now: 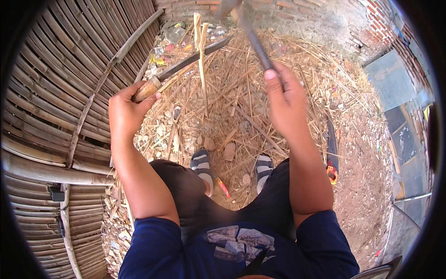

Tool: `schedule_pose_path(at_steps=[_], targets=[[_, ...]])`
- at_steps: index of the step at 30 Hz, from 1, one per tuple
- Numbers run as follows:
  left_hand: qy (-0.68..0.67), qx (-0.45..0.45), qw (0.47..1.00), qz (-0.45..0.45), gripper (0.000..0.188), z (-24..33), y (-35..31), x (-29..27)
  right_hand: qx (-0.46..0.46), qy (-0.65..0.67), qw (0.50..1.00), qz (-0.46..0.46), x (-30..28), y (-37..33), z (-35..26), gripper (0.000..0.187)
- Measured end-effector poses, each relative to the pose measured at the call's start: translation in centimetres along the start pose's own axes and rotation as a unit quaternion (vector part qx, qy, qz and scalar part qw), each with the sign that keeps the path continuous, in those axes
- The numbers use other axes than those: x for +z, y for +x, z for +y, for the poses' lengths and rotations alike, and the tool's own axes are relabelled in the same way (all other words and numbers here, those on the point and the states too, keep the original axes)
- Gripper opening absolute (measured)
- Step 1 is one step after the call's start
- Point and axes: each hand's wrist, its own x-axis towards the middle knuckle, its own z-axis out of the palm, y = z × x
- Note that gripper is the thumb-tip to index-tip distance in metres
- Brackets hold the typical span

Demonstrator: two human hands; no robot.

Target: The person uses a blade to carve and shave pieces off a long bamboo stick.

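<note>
My left hand (124,109) grips the wooden handle of a long dark-bladed knife (190,60). Its blade is set into the top of an upright split bamboo strip (202,60) that stands in the straw. My right hand (284,100) is closed on a dark rod-like tool (253,39), raised and blurred above the knife blade. My feet in grey-and-white sandals (203,163) rest on the straw-covered ground below the strip.
A woven bamboo panel (60,93) fills the left side. Straw and bamboo shavings (241,107) cover the ground. A handsaw with an orange handle (331,153) lies at the right on bare dirt. A brick wall (297,14) and litter sit at the back.
</note>
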Motion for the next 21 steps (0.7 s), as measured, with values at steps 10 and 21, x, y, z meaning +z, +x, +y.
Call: schedule_pose_path(at_steps=[10, 21], targets=[[-0.001, 0.001, 1.0, 0.008, 0.048, -0.7, 0.4, 0.8, 0.024, -0.112, 0.991, -0.07, 2.1, 0.3, 2.9, 0.038], [-0.001, -0.019, 1.0, -0.015, 0.049, -0.3, 0.2, 0.7, -0.046, 0.048, 0.995, 0.08, 0.4, 0.5, 0.7, 0.039]])
